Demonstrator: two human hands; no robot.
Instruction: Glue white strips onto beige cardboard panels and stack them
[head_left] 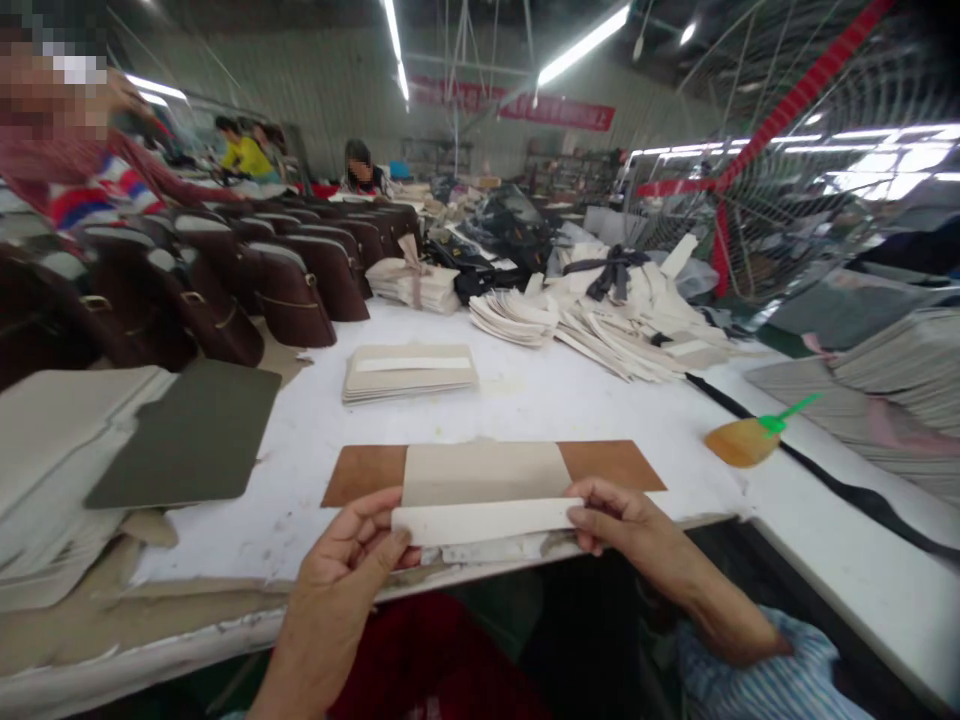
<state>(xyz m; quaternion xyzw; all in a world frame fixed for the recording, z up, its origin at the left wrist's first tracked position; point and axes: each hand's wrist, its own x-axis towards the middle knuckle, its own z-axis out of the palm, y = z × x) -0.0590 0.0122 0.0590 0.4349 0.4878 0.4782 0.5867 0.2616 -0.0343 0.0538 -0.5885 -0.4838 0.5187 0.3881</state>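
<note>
White strip [486, 520] held flat at the near edge of the surface [525, 400], long axis left to right, left hand [352, 555] pinching its left end, right hand [622, 520] pinching its right end, brown panel [607, 463] just behind, brush [746, 440] to the right

Bare white table [525, 400] lies open ahead of us, between the brown-and-beige panel [491, 470] at the near edge and the flat stack of beige pieces [409, 372] farther in. To our left the dark grey sheet [191, 432] and pale boards [52, 450] crowd the surface, with a row of maroon bags [247, 280] behind. Far side is walled by fanned piles of cream pieces [600, 315]. To our right, open strip up to a brush with a green handle [754, 435] and the black strap [810, 465].
</note>
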